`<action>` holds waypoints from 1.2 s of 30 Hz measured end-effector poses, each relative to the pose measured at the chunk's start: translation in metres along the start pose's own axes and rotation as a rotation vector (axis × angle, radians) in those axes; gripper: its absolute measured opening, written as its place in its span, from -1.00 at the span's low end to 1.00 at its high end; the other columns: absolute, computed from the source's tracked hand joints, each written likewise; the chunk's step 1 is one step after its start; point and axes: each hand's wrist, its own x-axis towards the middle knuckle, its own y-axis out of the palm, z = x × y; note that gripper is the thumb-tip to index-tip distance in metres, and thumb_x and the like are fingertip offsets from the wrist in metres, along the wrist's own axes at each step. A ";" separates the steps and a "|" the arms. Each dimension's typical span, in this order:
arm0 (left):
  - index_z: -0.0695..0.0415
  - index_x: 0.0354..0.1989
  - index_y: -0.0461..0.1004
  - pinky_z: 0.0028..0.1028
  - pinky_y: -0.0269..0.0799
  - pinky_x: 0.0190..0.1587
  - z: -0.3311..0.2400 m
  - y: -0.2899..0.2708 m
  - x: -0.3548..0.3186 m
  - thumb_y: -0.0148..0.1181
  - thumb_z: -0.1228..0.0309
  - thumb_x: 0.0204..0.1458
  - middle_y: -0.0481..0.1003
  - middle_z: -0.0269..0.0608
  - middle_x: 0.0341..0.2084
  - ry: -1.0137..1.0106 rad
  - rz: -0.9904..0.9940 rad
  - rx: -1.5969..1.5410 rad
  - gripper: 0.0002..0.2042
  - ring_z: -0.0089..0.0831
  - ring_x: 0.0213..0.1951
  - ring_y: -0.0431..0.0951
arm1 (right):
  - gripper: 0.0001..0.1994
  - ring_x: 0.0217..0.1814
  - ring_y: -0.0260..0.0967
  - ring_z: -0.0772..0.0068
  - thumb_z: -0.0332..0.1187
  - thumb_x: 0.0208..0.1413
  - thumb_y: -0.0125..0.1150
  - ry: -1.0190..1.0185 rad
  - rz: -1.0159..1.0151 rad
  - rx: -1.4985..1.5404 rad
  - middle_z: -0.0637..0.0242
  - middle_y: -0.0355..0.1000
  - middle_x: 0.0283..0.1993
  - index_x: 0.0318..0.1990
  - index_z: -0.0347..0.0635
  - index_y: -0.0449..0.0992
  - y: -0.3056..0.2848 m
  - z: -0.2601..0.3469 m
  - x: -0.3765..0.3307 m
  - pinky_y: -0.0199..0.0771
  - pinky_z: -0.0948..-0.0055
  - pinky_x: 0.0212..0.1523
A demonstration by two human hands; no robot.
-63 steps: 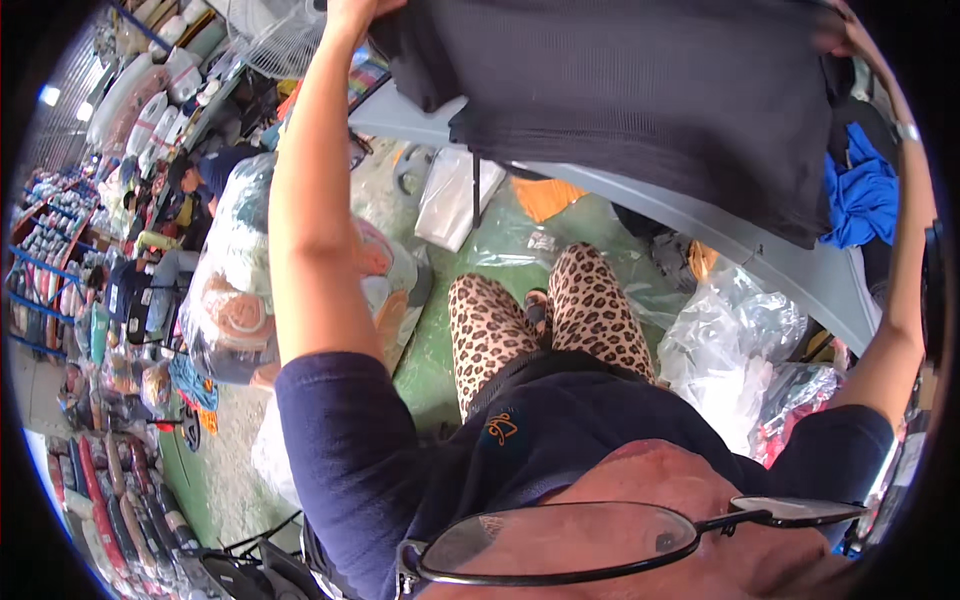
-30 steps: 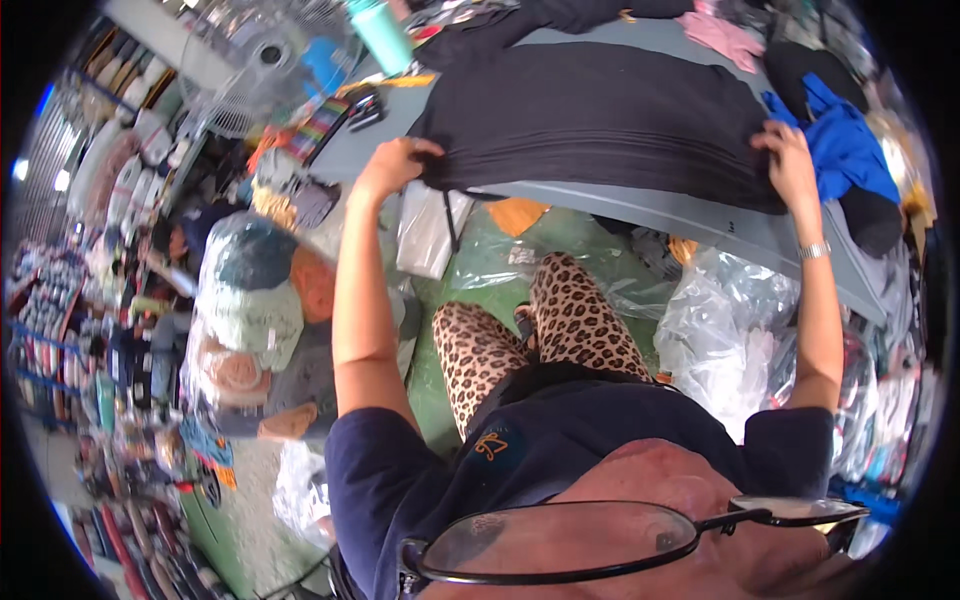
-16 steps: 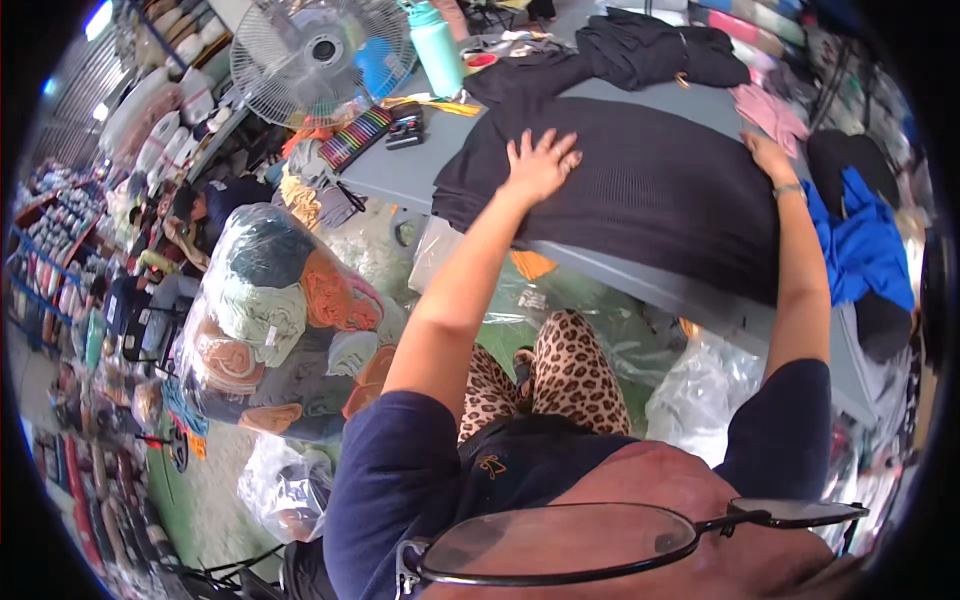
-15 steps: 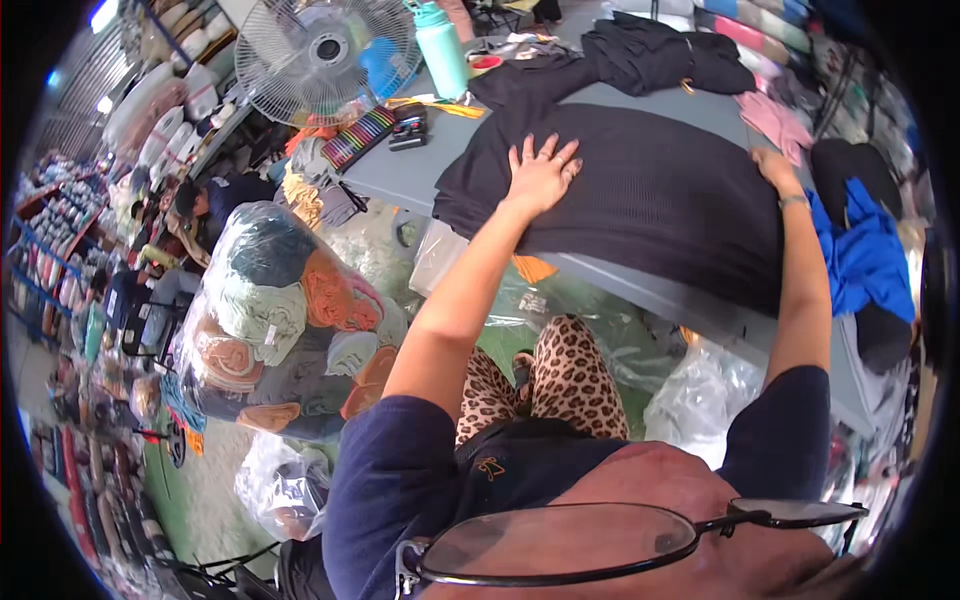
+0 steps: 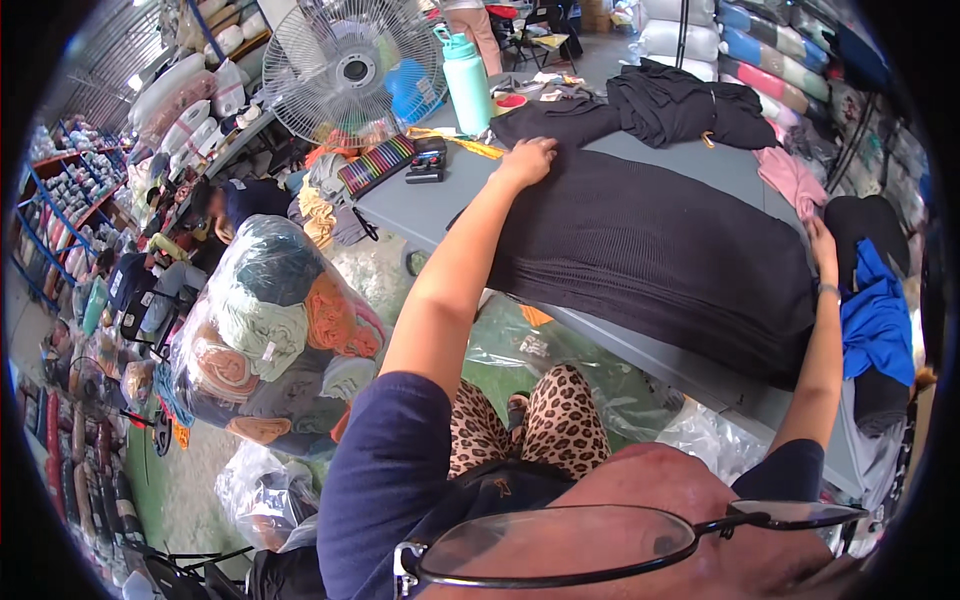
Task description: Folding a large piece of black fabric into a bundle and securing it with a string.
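Observation:
A long piece of black ribbed fabric (image 5: 650, 240) lies spread across the grey table (image 5: 400, 207) in front of me. At its far left corner my left hand (image 5: 528, 163) is closed on the edge, fingers curled in. My right hand (image 5: 822, 250) holds the right end, its fingers bent at the border beside a pink cloth (image 5: 790, 178); part of that grip is hidden. Between the two hands the fabric is fairly flat, with slight folds along the near side. Its near edge reaches the table's front edge.
Behind the fabric are a bunched black garment (image 5: 690, 105), a turquoise bottle (image 5: 466, 85), a marker set (image 5: 377, 166) and a small black case (image 5: 427, 160). A fan (image 5: 355, 70) stands at the far left. A wrapped bale (image 5: 265, 340) sits left; blue cloth (image 5: 878, 320) hangs right.
My left hand has gone from lying flat and spread on the fabric to gripping its far left corner. The right hand stays at the right end. The view has shifted slightly.

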 end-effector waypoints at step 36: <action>0.19 -0.08 0.27 -0.07 0.14 -0.04 0.002 -0.029 0.014 0.04 0.35 -0.18 0.27 -0.12 -0.07 -0.284 -0.181 0.454 -0.58 -0.19 -0.02 0.28 | -0.71 -0.17 0.31 0.03 -0.24 -0.04 0.07 0.175 0.042 -0.138 -0.01 0.37 -0.29 -0.22 -0.26 0.39 0.000 0.004 -0.043 0.27 0.35 -0.20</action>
